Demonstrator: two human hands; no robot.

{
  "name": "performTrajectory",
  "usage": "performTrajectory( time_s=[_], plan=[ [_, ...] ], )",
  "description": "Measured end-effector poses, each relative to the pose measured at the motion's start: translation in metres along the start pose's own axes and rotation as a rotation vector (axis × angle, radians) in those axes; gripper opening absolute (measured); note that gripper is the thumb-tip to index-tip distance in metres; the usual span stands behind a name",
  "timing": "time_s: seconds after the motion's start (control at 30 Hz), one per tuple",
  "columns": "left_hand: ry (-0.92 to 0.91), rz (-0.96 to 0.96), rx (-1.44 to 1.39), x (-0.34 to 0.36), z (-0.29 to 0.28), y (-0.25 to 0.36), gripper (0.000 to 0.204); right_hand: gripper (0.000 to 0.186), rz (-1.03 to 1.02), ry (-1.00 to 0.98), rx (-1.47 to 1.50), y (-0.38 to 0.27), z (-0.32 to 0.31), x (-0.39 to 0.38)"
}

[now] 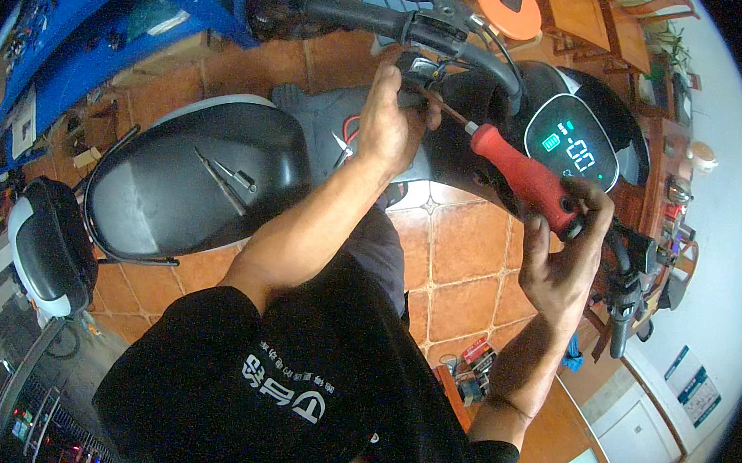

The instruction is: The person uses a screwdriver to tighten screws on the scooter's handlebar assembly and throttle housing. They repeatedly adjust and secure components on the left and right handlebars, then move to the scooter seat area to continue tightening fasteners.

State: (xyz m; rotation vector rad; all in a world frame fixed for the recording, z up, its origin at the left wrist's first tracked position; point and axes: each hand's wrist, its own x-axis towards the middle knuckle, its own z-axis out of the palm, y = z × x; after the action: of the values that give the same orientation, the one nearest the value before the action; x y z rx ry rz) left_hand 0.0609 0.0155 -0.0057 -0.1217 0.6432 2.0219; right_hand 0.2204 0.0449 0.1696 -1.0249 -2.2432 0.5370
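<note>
My right hand is closed round the butt end of a red-handled screwdriver. Its thin shaft points up and left, toward the fingers of my left hand. That hand is closed on a small black switch housing beside the scooter's handlebar; the fingers partly hide it, and whether the screwdriver's tip touches a screw cannot be made out. Between the handlebar grips sits the scooter's lit display. A cutting tool with red handles lies on the footboard, beside my left forearm.
The black seat carries slim metal tools. Behind it is a black and white top box. An orange round stool stands beyond the handlebar, and a blue shelf at far left. The other handlebar grip juts out at right.
</note>
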Motion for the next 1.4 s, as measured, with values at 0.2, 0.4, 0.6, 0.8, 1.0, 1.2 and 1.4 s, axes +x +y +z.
performTrajectory(
  time_s=[0.2,0.4,0.6,0.8,1.0,1.2,1.4],
  plan=[
    [-0.036,0.021,0.015,0.001,-0.002,0.002,0.046,0.044,0.039,-0.122,-0.058,0.003,-0.006,0.001],
    [-0.004,0.026,0.04,0.001,-0.003,0.001,0.045,0.045,0.191,-0.289,-0.103,-0.001,-0.017,0.009],
    [-0.039,0.044,0.022,0.002,-0.003,0.0,0.044,0.046,0.194,-0.289,-0.174,-0.003,-0.017,0.007],
    [-0.069,0.047,0.071,0.003,-0.007,0.0,0.044,0.048,0.159,-0.232,-0.213,0.0,-0.009,0.0],
    [-0.042,0.027,0.024,0.002,-0.005,0.001,0.044,0.047,0.026,-0.147,-0.055,0.002,-0.003,0.005],
    [-0.079,0.011,0.041,0.001,-0.001,0.005,0.038,0.046,-0.06,-0.075,0.081,0.004,0.002,0.006],
    [-0.04,-0.054,0.026,0.001,-0.002,0.007,0.045,0.048,-0.06,-0.137,-0.056,-0.006,-0.011,0.005]
  ],
)
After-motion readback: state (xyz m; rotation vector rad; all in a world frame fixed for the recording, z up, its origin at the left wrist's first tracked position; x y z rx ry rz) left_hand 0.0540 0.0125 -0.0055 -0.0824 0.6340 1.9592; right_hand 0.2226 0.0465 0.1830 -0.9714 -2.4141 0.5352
